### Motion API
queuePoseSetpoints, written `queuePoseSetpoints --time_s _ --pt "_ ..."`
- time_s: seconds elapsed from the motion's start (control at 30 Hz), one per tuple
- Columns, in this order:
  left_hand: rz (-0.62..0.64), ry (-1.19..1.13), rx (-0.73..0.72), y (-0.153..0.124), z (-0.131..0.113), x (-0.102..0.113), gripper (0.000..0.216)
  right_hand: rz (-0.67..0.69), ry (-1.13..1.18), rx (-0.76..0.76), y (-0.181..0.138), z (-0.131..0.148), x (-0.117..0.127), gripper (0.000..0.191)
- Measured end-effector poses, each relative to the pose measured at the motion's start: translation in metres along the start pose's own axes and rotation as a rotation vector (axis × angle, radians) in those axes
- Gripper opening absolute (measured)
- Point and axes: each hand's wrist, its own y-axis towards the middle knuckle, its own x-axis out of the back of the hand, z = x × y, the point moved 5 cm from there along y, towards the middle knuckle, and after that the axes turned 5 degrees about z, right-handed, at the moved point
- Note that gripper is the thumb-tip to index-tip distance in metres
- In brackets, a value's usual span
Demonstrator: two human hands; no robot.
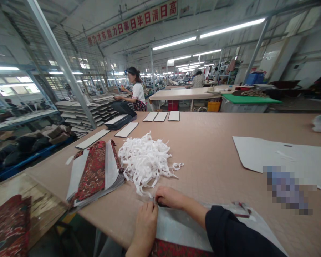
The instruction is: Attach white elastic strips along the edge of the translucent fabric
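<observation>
A piece of pale grey sheeting with red patterned fabric (182,223) lies at the table's near edge in front of me. My left hand (146,223) is closed at its left corner, fingertips pressed together. Right beside it, my right hand (169,197) pinches the same corner with curled fingers; what lies between the fingertips is mostly hidden. Just beyond my hands is a loose heap of white fabric strips (147,160). To the left of the heap rests a stack of red patterned fabric pieces with grey backing (92,175).
White dark-edged panels (127,129) lie along the table's far left side. A large white board (273,155) and a pixelated bluish item (286,189) are on the right. A co-worker (136,91) stands near stacked panels (80,114). Red patterned fabric (9,225) lies on a wooden surface at lower left.
</observation>
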Motion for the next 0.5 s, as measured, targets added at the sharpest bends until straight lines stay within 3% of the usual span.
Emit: queuePoseSetpoints --time_s 0.27,0.5 --pt "-0.052 0.107 -0.062 -0.0010 -0.0075 -0.0011 0.031 0.043 -0.103 -0.088 0.0070 0.0004 -0.0031 0.018" --pt "0.033 0.083 -0.053 0.0023 -0.0067 -0.0024 0.035 -0.005 -0.123 -0.172 0.0092 -0.0011 -0.0039 0.023"
